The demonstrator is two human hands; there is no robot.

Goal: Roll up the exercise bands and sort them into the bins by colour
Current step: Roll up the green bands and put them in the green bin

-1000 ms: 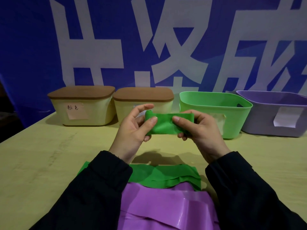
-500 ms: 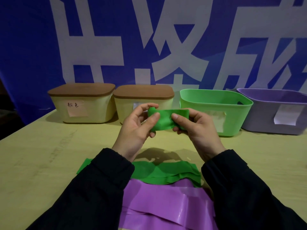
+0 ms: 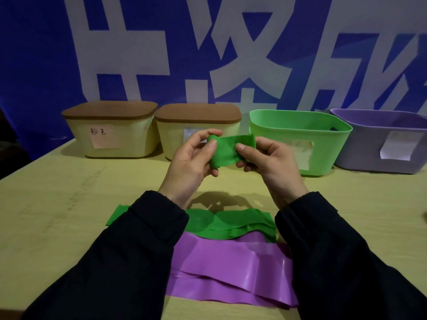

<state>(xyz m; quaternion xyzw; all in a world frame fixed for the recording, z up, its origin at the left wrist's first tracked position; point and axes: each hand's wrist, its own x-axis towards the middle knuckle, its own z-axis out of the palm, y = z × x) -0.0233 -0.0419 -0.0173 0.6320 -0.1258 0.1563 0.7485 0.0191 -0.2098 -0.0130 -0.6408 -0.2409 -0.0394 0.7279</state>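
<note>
A green exercise band (image 3: 227, 150) is held up above the table between both hands. My left hand (image 3: 191, 162) pinches its rolled left end. My right hand (image 3: 269, 162) grips the loose flat end on the right. More green bands (image 3: 228, 224) lie flat on the table under my wrists, and purple bands (image 3: 231, 271) lie nearer to me. An open green bin (image 3: 300, 130) stands at the back right of centre, with an open purple bin (image 3: 383, 144) to its right.
Two cream boxes with brown lids stand at the back: one (image 3: 111, 130) with a pink handwritten label, one (image 3: 198, 125) behind my left hand. A blue banner with white characters hangs behind. The wooden table (image 3: 57, 204) stretches left and right.
The green band between my hands has stretched out a little wider again after being bunched shorter half a second ago. The roll at its left end looks tighter.
</note>
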